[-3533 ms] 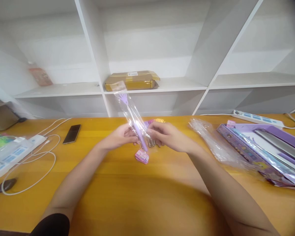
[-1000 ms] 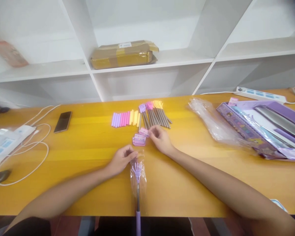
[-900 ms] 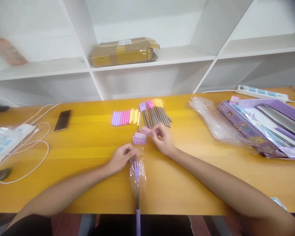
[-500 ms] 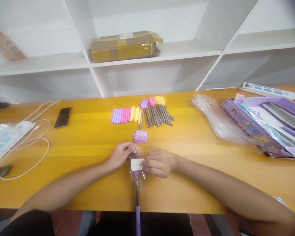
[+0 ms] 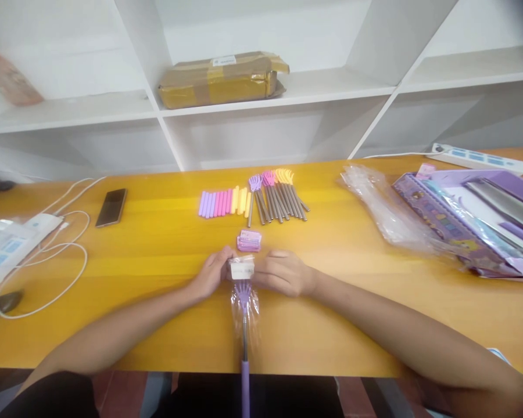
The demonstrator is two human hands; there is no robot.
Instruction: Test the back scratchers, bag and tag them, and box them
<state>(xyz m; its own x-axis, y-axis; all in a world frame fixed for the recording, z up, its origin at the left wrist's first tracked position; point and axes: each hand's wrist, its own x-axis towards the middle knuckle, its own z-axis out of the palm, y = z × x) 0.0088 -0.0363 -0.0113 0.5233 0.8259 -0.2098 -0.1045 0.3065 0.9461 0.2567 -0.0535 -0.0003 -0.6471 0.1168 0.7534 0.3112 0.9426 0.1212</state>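
Note:
A purple back scratcher (image 5: 244,334) with a hand-shaped head lies in a clear plastic bag (image 5: 253,310), its handle reaching past the table's front edge. At the bag's top is a white label (image 5: 242,270). My left hand (image 5: 213,271) pinches the bag's upper left side. On the other side my right hand (image 5: 284,273) has its fingers curled at the bag's upper right edge. Just beyond the hands sits a small stack of pink-purple cards (image 5: 249,241).
Purple, pink and yellow handle sleeves (image 5: 220,203) lie beside several metal scratcher rods (image 5: 283,200). Empty plastic bags (image 5: 379,209) and a purple box (image 5: 444,215) are at right. At left are a phone (image 5: 111,208), a cable (image 5: 86,255) and a mouse (image 5: 4,303).
The bag's top has folded down, so the label sits higher and the scratcher's head shows more clearly below it. My right hand has moved slightly up, and my left hand slightly left.

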